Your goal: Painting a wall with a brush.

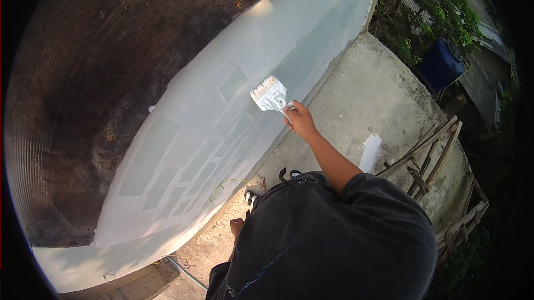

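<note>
A wide flat paintbrush [269, 94], its ferrule smeared with white paint, is gripped by the handle in my right hand [300, 119]. Its bristles point up and left in front of the pale wall [161, 188]; whether they touch it I cannot tell. Whiter paint on that wall surrounds several greyish rectangular patches [232, 83]. My left hand [236, 226] hangs low by my side, over the ground near the wall's foot. Its fingers look curled closed, and what they hold, if anything, is hidden.
Above the wall spreads a dark, rusty corrugated sheet [100, 66]. A concrete ledge [367, 88] bears a white paint splash [370, 152]. Wooden ladder-like frames [428, 158] lean at its right edge, beyond which stands a blue tank [441, 66]. A thin yellow-green cable [214, 191] hangs by the wall.
</note>
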`<state>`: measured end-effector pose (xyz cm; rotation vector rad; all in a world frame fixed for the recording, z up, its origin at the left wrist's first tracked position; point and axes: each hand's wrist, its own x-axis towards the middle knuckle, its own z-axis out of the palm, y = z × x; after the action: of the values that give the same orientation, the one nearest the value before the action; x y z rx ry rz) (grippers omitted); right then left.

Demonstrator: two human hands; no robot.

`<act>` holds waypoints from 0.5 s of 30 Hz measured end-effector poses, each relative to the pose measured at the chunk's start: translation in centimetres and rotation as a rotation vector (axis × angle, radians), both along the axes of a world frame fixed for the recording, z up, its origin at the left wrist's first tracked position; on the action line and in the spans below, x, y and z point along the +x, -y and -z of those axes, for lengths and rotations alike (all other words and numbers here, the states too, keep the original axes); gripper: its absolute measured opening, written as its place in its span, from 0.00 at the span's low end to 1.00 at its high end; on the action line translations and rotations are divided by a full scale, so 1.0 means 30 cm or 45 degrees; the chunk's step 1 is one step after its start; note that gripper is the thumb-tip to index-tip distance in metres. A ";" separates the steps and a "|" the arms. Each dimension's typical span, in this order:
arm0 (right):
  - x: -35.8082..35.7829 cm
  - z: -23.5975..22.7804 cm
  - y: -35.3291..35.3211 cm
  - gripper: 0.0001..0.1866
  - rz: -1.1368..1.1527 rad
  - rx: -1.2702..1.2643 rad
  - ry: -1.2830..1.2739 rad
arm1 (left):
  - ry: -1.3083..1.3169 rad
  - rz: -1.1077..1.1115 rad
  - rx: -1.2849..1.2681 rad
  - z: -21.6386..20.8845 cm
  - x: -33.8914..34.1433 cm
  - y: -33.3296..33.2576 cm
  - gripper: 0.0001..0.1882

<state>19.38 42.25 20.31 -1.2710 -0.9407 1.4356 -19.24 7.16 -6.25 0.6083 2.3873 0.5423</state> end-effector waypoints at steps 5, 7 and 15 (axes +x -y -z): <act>-0.086 0.061 0.024 0.08 -0.073 -0.030 0.022 | 0.021 0.025 0.036 0.039 -0.028 0.012 0.16; -0.118 0.100 0.063 0.08 -0.135 -0.045 0.033 | 0.029 0.003 0.051 0.047 -0.050 0.018 0.16; -0.087 0.153 0.029 0.08 0.014 0.106 -0.089 | 0.018 0.012 -0.058 -0.064 -0.048 0.014 0.17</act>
<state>16.79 41.39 15.72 -1.1563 -0.9359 1.4091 -20.67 6.73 -4.33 0.5941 2.3758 0.4854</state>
